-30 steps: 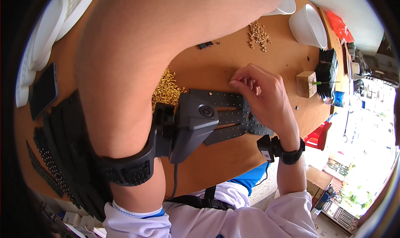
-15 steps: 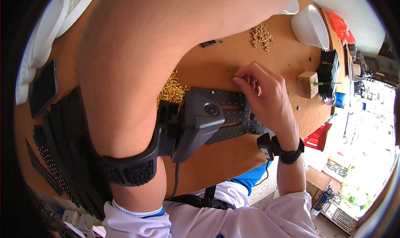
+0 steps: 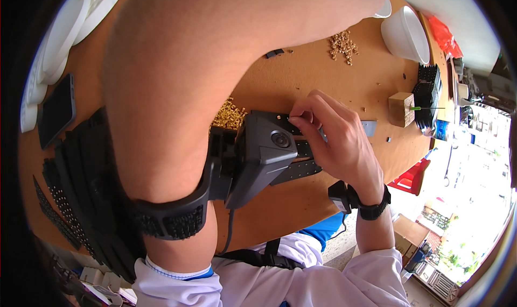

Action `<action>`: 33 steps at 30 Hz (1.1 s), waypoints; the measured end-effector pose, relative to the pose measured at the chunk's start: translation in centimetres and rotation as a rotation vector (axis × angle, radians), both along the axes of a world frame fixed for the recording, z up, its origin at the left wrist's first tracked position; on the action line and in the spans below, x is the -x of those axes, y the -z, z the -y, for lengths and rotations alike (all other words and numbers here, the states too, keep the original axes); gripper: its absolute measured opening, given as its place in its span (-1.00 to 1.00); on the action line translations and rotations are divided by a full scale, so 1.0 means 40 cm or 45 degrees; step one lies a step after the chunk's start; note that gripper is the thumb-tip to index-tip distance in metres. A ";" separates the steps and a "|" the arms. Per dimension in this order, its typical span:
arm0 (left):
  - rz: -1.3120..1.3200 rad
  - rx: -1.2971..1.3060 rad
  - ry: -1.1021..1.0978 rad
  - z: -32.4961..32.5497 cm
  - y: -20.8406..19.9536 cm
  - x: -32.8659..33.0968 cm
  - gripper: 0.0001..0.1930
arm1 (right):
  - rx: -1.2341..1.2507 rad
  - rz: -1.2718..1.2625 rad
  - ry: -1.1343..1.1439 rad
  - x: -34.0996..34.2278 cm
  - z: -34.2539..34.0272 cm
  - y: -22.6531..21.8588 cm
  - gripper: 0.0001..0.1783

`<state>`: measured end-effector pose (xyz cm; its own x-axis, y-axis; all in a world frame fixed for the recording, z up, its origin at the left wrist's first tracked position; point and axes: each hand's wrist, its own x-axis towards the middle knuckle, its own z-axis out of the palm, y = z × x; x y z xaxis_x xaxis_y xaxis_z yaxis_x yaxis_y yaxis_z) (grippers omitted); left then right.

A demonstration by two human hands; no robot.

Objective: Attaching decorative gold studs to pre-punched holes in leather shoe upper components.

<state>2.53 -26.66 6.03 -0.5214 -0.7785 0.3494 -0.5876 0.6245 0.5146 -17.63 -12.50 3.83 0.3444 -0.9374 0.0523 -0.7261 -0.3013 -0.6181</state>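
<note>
**Right hand point(image 3: 340, 137) at the edge of the studded black piece point(image 3: 297, 171)**

Starting at the far left, we see white plastic objects point(image 3: 59, 57) and a dark phone point(image 3: 56, 112) on the wooden surface point(image 3: 258, 226), at nine o'clock from the right hand and well apart from it. Below the phone lies a bundle of black straps point(image 3: 81, 183), between eight and nine o'clock. The left arm point(image 3: 161, 108) crosses in front, a black camera point(image 3: 261, 159) strapped to it; the left hand is out of view, so we cannot tell its state. Past the arm, near nine o'clock, we find a partly hidden gold heap point(image 3: 229, 116).

The studded black piece lies between eight and ten o'clock and runs out of sight behind the right hand, a gold stud point(image 3: 278, 117) just beside the fingertips. We see thumb and forefinger together there; whether they pinch anything, we cannot tell.

At twelve o'clock sits a copper-toned heap point(image 3: 343, 46), at two a wooden block point(image 3: 400, 110), at one a white tub point(image 3: 404, 35).
</note>
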 end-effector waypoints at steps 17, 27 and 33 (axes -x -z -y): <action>0.026 0.226 0.110 0.012 0.026 0.002 -0.72 | -0.053 -0.001 0.119 0.026 0.007 -0.024 -0.93; -0.284 0.033 0.076 -0.001 -0.062 0.058 -0.84 | 0.029 0.071 0.651 0.100 0.109 0.026 -0.80; -0.295 -0.024 0.081 -0.014 -0.062 0.085 -0.85 | -0.051 0.026 0.816 0.128 0.136 0.025 -0.74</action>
